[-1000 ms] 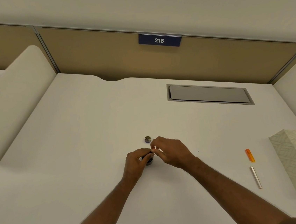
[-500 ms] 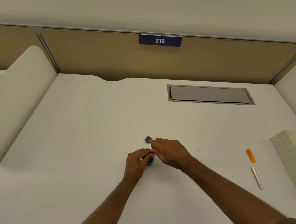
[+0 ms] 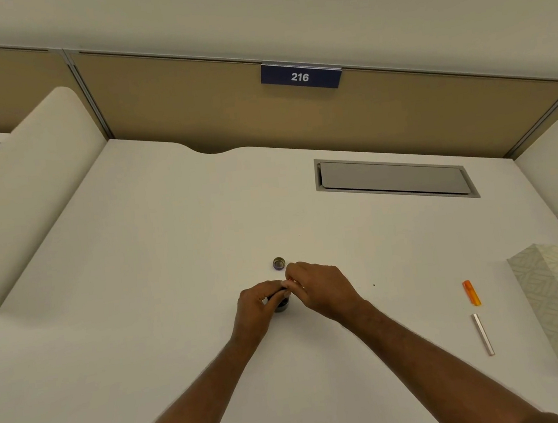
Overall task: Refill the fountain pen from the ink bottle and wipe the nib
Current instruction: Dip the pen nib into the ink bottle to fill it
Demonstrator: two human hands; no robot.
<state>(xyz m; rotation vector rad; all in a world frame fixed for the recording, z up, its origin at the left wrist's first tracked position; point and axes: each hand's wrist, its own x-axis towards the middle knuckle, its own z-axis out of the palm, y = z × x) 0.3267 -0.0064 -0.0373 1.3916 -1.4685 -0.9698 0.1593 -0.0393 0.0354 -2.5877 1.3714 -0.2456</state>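
Observation:
A small dark ink bottle (image 3: 283, 304) stands on the white desk, mostly hidden by my left hand (image 3: 260, 304), which grips its top. My right hand (image 3: 320, 288) pinches a small pen part with a reddish tip (image 3: 291, 281) right above the bottle's mouth; most of the part is hidden by my fingers. The bottle's round cap (image 3: 279, 263) lies on the desk just behind my hands. To the right lie an orange pen piece (image 3: 471, 292) and a silver pen barrel (image 3: 483, 334).
A patterned tissue box (image 3: 555, 299) sits at the desk's right edge beside the pen pieces. A grey cable hatch (image 3: 394, 178) is set into the desk at the back right. Cream dividers flank the desk; a panel behind carries a "216" sign (image 3: 300, 77).
My right hand has shifted slightly left and closer over the bottle, meeting my left fingers. The bottle, cap and pen pieces stay where they were.

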